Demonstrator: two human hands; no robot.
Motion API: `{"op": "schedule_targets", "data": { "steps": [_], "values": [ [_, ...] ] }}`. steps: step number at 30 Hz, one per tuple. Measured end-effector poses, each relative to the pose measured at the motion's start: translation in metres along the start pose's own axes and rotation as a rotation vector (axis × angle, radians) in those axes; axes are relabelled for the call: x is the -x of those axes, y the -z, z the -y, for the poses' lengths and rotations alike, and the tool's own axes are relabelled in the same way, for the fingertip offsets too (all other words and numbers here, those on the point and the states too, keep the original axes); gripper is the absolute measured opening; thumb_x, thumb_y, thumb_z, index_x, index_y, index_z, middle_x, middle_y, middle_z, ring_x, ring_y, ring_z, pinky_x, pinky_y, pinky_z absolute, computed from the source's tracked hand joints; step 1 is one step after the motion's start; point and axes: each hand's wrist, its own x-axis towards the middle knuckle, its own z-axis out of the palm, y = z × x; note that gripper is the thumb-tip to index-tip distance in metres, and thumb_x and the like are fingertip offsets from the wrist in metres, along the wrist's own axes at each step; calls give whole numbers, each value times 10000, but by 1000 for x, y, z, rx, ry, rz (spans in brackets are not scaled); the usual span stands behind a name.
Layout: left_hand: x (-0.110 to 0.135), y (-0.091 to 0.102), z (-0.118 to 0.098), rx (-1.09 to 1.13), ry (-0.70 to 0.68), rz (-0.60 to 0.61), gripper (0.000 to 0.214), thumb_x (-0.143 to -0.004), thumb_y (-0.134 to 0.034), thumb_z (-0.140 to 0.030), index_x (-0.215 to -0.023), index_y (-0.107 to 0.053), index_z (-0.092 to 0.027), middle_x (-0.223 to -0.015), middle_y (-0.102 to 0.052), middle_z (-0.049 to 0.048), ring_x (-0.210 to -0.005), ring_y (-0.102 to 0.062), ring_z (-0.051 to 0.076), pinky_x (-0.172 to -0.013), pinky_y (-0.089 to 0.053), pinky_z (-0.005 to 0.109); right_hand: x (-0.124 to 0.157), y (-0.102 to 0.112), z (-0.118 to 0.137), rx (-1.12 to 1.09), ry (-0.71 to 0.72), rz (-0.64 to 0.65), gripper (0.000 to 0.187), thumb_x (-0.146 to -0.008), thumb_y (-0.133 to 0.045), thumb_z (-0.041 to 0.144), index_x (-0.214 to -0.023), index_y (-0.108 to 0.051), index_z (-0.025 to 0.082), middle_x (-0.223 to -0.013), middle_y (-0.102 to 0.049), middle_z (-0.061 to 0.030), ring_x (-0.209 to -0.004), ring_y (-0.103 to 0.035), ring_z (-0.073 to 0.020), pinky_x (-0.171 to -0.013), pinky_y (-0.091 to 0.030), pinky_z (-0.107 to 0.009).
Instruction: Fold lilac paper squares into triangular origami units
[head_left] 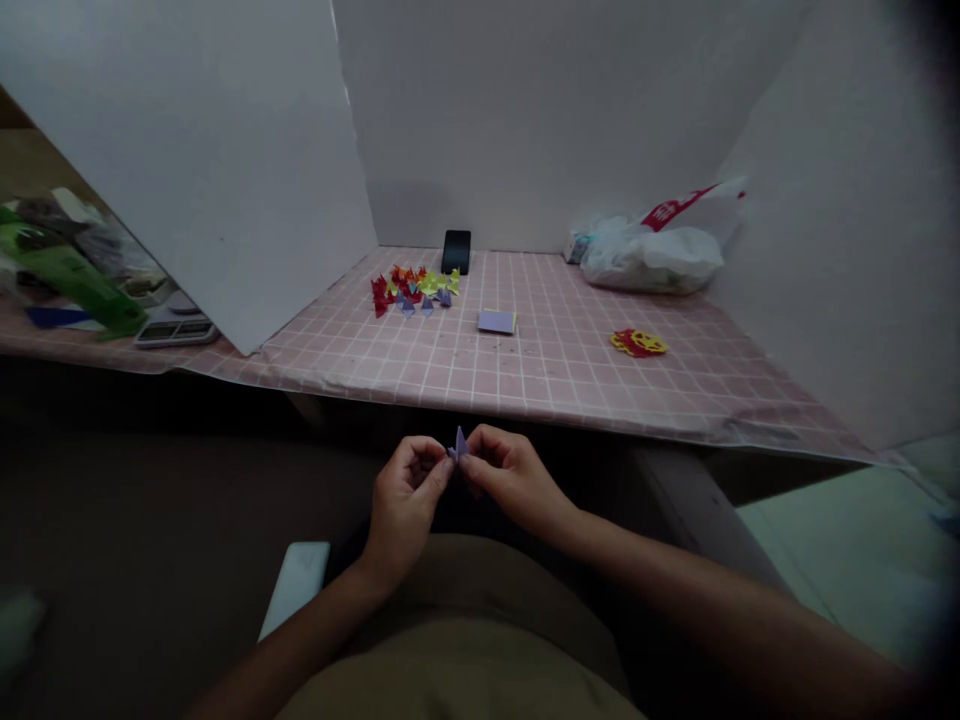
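Both hands are held together below the table's front edge, above my lap. My left hand (409,500) and my right hand (504,478) pinch a small purple folded paper piece (459,443) between their fingertips; its pointed tip sticks up. On the pink checked tablecloth (525,375) lies a cluster of small folded paper figures (412,288) in red, orange, yellow and purple. A small stack of purple paper squares (497,321) lies to the right of the cluster.
A black phone (456,251) leans at the back wall. A white plastic bag (651,252) sits back right, red and yellow paper cutouts (638,343) in front of it. White boards enclose the table. A calculator (175,331) and green packaging (71,275) lie left.
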Motion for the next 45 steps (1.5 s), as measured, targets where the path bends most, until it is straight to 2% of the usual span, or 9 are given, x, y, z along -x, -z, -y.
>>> {"op": "schedule_targets", "data": {
  "steps": [4,11,20,26,31,35,39,41,45],
  "values": [
    [2,2,-1,-80,-48,66,128,-854,-672,-283,-927,-678,-178,-867,-703,23,-791,-651,161,-726,-510,255,1,0,-2,117,75,-33,135,-779,-605,211,-664,-542,183,-581,-511,45,-534,-438,-100,-502,-351,-232],
    [3,5,-6,-173,-74,19,84,-843,-658,-249,-859,-690,-173,-768,-696,6,-670,-625,135,-632,-490,229,2,1,2,31,42,70,135,-829,-591,250,-722,-555,176,-615,-535,37,-540,-472,-101,-518,-370,-240],
    [-3,2,-11,39,53,85,117,-788,-698,-251,-849,-657,-159,-756,-681,1,-666,-623,123,-622,-500,220,0,-1,-2,-134,3,61,96,-796,-655,227,-812,-573,178,-625,-574,49,-524,-525,-94,-515,-420,-235],
    [-4,4,-9,110,65,93,69,-765,-691,-207,-800,-653,-161,-705,-649,-20,-641,-590,109,-625,-488,216,0,0,-2,-192,35,79,53,-797,-653,199,-796,-602,186,-627,-600,43,-540,-545,-96,-536,-435,-238],
    [-3,5,-11,143,50,82,22,-782,-648,-176,-803,-651,-168,-703,-643,-22,-649,-584,111,-639,-481,221,2,2,-1,-125,113,104,43,-820,-619,175,-789,-647,185,-663,-620,25,-581,-560,-103,-583,-449,-253],
    [-2,6,-11,128,42,81,63,-851,-626,-227,-856,-660,-174,-711,-632,-20,-671,-585,116,-655,-478,225,3,2,-2,-19,211,87,86,-849,-590,161,-800,-655,190,-698,-618,14,-612,-562,-111,-598,-447,-259],
    [-3,7,-9,110,19,57,78,-819,-691,-232,-848,-648,-175,-751,-634,-16,-683,-586,115,-645,-481,219,5,2,-2,68,255,97,82,-873,-587,175,-828,-654,189,-720,-603,7,-641,-568,-120,-613,-452,-267],
    [-2,7,-8,92,-18,24,81,-810,-702,-217,-846,-641,-177,-770,-636,-14,-697,-593,116,-653,-487,220,5,2,0,24,222,106,50,-889,-592,217,-897,-635,192,-739,-607,9,-635,-574,-120,-614,-464,-270],
    [1,6,-6,13,-153,-38,53,-842,-677,-195,-865,-629,-193,-795,-646,-16,-719,-612,116,-680,-500,221,5,2,4,-56,146,87,136,-904,-600,319,-952,-589,192,-748,-614,13,-611,-577,-121,-603,-473,-276]
  ]
}}
